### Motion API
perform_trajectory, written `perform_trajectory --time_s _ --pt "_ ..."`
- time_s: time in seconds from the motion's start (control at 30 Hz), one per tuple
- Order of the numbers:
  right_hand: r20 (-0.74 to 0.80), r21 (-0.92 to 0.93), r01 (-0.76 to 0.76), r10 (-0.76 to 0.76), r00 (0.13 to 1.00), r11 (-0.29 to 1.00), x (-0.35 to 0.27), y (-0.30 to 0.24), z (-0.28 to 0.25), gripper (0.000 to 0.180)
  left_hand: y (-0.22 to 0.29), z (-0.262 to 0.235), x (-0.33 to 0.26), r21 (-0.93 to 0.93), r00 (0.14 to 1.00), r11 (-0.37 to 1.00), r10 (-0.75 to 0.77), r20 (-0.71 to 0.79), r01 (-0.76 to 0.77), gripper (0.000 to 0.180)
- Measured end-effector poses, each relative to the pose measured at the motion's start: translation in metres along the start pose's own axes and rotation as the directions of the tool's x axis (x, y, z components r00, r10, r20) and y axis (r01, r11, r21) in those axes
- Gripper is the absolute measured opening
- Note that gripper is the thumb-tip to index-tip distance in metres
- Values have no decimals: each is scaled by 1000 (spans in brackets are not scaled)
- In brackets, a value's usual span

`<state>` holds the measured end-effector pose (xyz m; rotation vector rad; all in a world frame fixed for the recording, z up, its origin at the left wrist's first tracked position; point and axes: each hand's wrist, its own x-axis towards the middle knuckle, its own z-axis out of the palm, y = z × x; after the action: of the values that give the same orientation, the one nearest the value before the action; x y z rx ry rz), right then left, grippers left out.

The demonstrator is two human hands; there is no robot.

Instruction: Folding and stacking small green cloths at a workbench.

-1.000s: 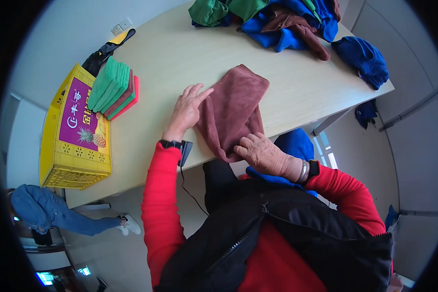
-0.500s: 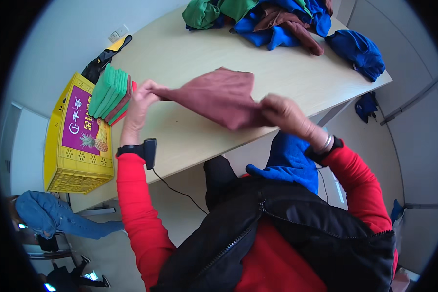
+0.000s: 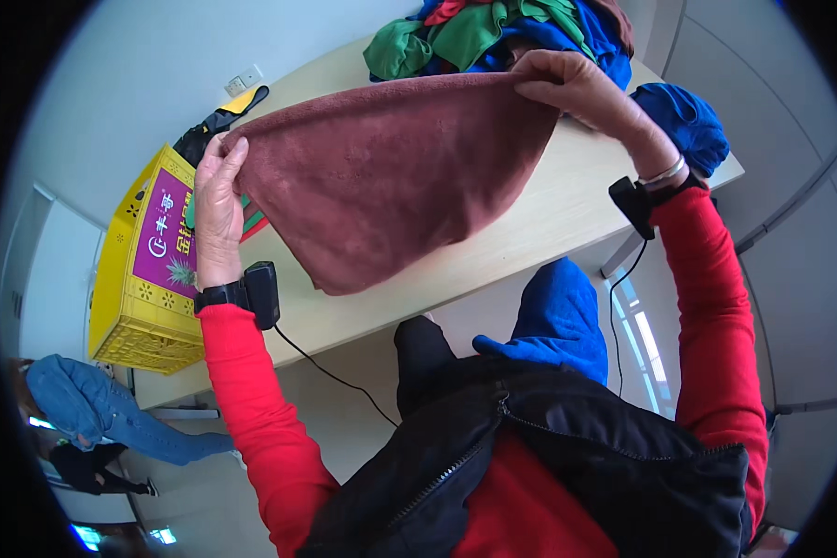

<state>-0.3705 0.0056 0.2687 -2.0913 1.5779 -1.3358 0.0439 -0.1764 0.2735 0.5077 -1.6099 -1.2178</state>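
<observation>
A brown cloth towel (image 3: 391,177) hangs spread between my two hands above the table, its top edge drawn nearly straight. My left hand (image 3: 219,191) pinches one upper corner, near the yellow crate. At the other upper corner, my right hand (image 3: 572,88) grips the edge between thumb and fingers, in front of the cloth pile. The towel's lower edge droops in a loose curve over the tabletop. Behind my left hand and the towel, the stack of folded green and red cloths (image 3: 251,219) is mostly hidden.
A yellow crate (image 3: 149,325) stands at the table's left end. Blue, green and brown cloths lie in a heap (image 3: 465,42) at the far side, with a blue cloth (image 3: 684,121) at the right corner. Another blue cloth (image 3: 558,316) lies on my lap. A person in denim (image 3: 112,409) is at lower left.
The brown towel, bunched and slack before, is now opened out and stretched wide. My right hand has moved up and to the right; my left hand has shifted slightly left.
</observation>
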Motion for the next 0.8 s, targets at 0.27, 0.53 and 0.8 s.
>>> perform_trajectory --time_s 0.27,0.53,0.8 --pt "65 -339 3 20 998 941 64 40 -22 14 -4 -23 64 354 996 935 33 -84 -1 19" --pt "-96 -509 19 -79 992 860 87 -38 -23 38 3 -44 99 477 967 878 155 -200 -42 22" --pt "-8 -398 365 -401 916 842 -57 -15 115 12 -118 -111 -6 593 1000 805 21 1 -18 17"
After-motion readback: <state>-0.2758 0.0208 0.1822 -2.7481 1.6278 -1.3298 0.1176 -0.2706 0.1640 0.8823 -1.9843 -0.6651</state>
